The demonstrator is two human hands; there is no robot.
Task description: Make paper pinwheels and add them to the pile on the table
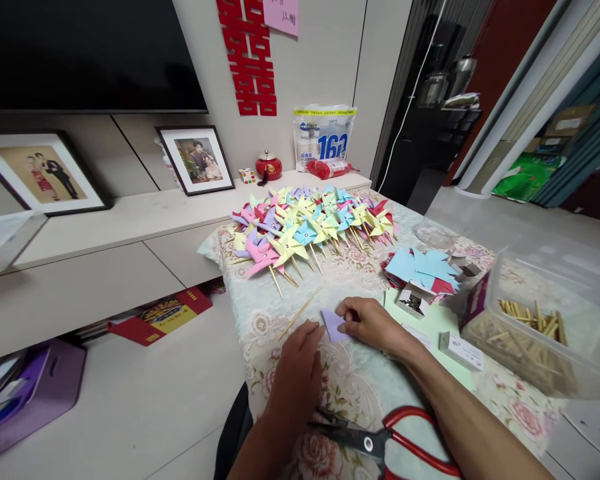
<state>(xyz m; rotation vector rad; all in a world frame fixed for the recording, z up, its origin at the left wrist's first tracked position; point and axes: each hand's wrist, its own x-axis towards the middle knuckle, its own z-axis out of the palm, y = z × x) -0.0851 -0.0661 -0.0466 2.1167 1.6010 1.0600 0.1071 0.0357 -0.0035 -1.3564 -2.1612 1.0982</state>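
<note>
Looks like somebody's living room at home: big TV [87, 53] on the wall, framed couple photos [196, 160] leaning on the low cabinet [130, 220], a red double-happiness cutout [249, 57], and a floral tablecloth [355, 380] buried in paper pinwheels [310, 227].

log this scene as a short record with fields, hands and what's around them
left hand: fingertips on the purple paper piece, grip not closed on it
right hand: pinching the same paper's right edge
surface: floral tablecloth
beside hands: wooden stick, lying apart from the paper
behind: pile of finished pinwheels
right side: blue cut paper stack, clear box of sticks
near edge: red-handled scissors, lying untouched
</note>
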